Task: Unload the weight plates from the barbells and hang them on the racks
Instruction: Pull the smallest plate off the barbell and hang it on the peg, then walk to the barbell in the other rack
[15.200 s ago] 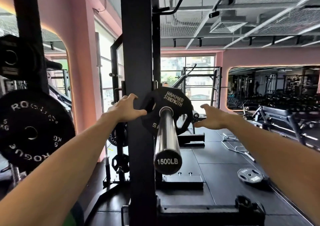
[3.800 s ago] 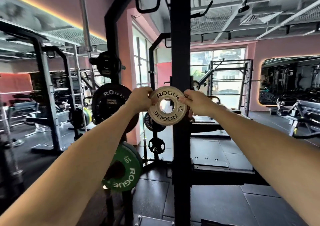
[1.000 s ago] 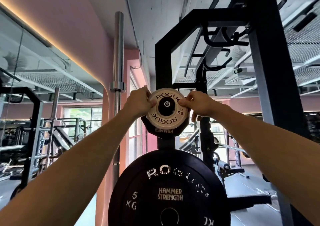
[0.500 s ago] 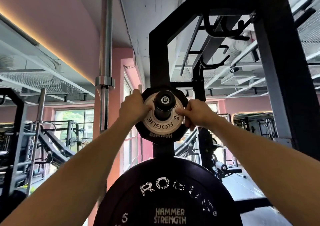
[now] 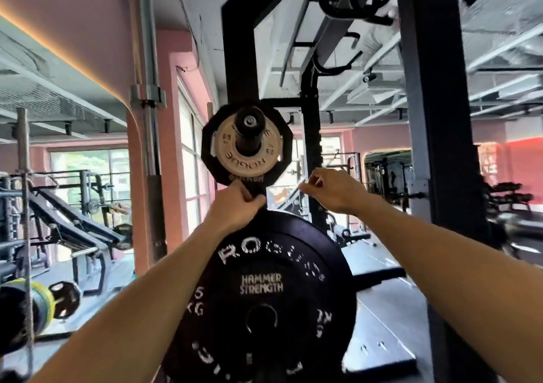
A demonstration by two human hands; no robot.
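Hanging seated on the upper rack peg (image 5: pixel 250 124) against a black plate (image 5: pixel 246 175), small tan plate (image 5: pixel 232 150) needing no support, left hand (image 5: pixel 235 206) and right hand (image 5: pixel 330 190) hovering below, fingers loosely curled, holding nothing.

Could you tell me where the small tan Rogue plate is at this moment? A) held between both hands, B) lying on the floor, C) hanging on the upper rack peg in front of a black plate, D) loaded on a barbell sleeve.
C: the small tan plate sits on the upper peg against a black plate, while the left hand and right hand are below it, holding nothing.
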